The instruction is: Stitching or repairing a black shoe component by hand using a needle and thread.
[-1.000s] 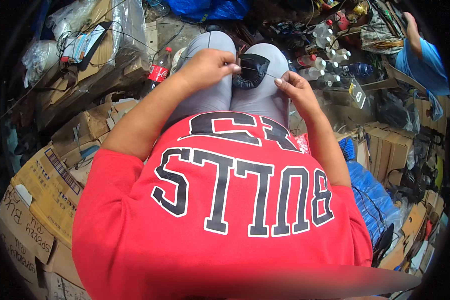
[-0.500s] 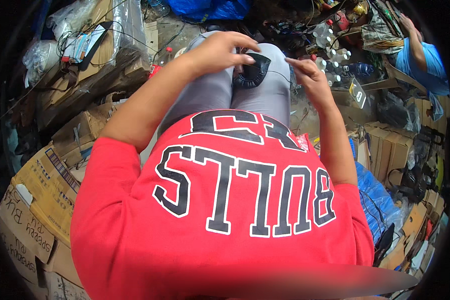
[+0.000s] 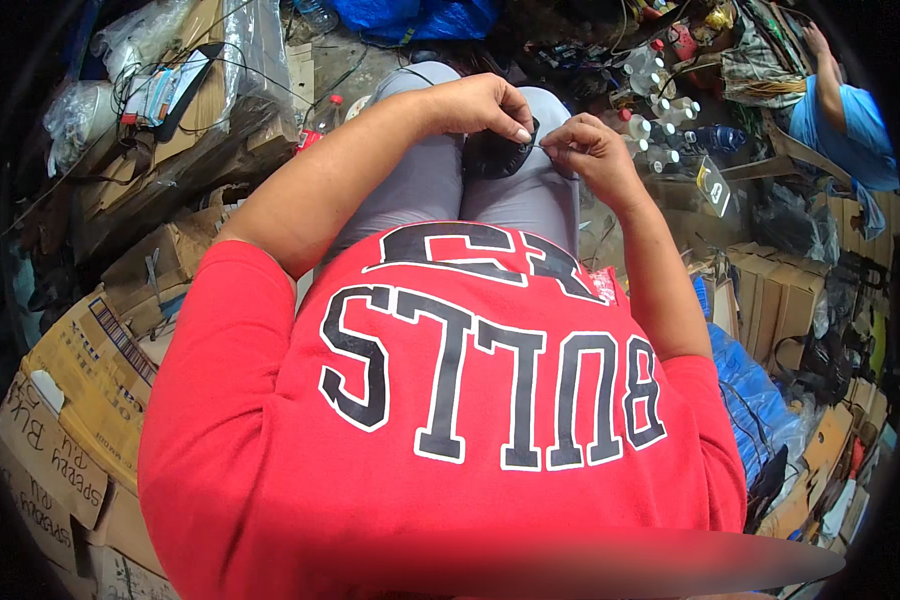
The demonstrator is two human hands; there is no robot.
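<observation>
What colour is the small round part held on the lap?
Black; the round part shows best in the head view, between left hand and right hand.

The small round black part (image 3: pixel 497 158) between the two hands looks like hard plastic, dark and matt, with little shine. A thin wire (image 3: pixel 542 147) at the right hand (image 3: pixel 592 160) looks like fine pale metal. The red shirt (image 3: pixel 450 400) is soft matt cloth with flat black and white letters. The grey trousers (image 3: pixel 425 185) are smooth cloth too. The boxes (image 3: pixel 90 370) on the left are rough brown cardboard, and some are torn. The bottles (image 3: pixel 660 110) look like clear shiny plastic. The blue sheet (image 3: pixel 750 390) on the right is glossy and crinkled.
</observation>
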